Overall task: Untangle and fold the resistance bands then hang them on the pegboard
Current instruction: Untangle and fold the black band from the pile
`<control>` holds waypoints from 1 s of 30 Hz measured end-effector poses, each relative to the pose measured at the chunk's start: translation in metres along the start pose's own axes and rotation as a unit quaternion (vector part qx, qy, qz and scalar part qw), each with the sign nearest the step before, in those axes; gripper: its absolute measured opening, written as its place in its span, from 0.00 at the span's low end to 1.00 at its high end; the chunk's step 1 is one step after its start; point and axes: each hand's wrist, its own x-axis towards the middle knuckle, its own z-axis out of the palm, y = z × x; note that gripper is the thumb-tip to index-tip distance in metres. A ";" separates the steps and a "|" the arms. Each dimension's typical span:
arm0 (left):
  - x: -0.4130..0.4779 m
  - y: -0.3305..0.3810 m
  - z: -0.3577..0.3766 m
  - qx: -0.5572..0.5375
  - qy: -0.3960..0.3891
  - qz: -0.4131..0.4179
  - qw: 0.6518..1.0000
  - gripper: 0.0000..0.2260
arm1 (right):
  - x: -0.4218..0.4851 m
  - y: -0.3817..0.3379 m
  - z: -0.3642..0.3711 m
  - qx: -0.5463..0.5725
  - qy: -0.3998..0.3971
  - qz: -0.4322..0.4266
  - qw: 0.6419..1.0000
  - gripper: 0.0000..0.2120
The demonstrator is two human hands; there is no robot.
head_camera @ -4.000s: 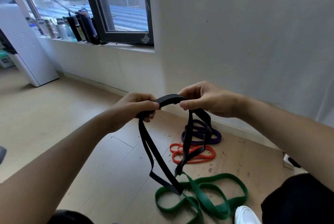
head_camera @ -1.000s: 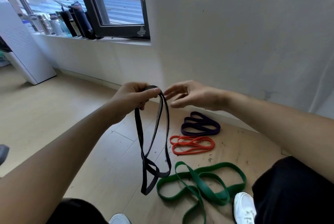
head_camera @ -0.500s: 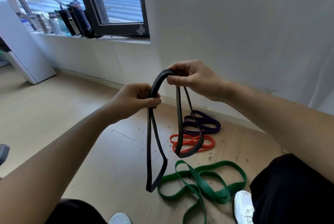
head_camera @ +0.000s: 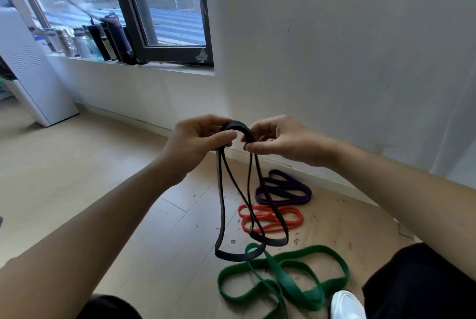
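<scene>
The wooden floor (head_camera: 77, 189) holds the green resistance band (head_camera: 284, 278), sprawled at 5 o'clock. The black band (head_camera: 237, 257) hangs at centre in 2 loops. The purple band (head_camera: 283, 189) and the orange band (head_camera: 268, 217) lie coiled at 4 o'clock. The left hand (head_camera: 198, 138) and the right hand (head_camera: 278, 140) each pinch the black band's top bend.

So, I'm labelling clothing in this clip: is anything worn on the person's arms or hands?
Nothing visible: the left hand and right hand are bare, without gloves, rings or a watch; the left forearm and right forearm show no sleeves.
</scene>
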 end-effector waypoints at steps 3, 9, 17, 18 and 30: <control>0.002 0.000 0.010 0.038 -0.019 0.010 0.999 0.13 | 0.001 -0.005 0.004 -0.009 0.027 -0.024 0.999 0.11; 0.006 -0.006 0.011 0.121 -0.036 -0.002 0.992 0.13 | 0.001 -0.009 -0.005 -0.058 0.050 -0.040 0.996 0.10; 0.004 -0.009 0.002 0.094 -0.018 -0.009 0.995 0.11 | 0.001 -0.008 -0.010 -0.043 0.058 -0.041 0.997 0.10; 0.004 -0.008 0.002 0.082 -0.011 -0.006 0.997 0.11 | 0.001 -0.007 -0.010 -0.042 0.054 -0.037 0.997 0.10; 0.005 -0.013 0.013 0.041 -0.039 -0.015 0.998 0.13 | -0.002 -0.014 -0.008 -0.050 0.064 -0.086 0.993 0.13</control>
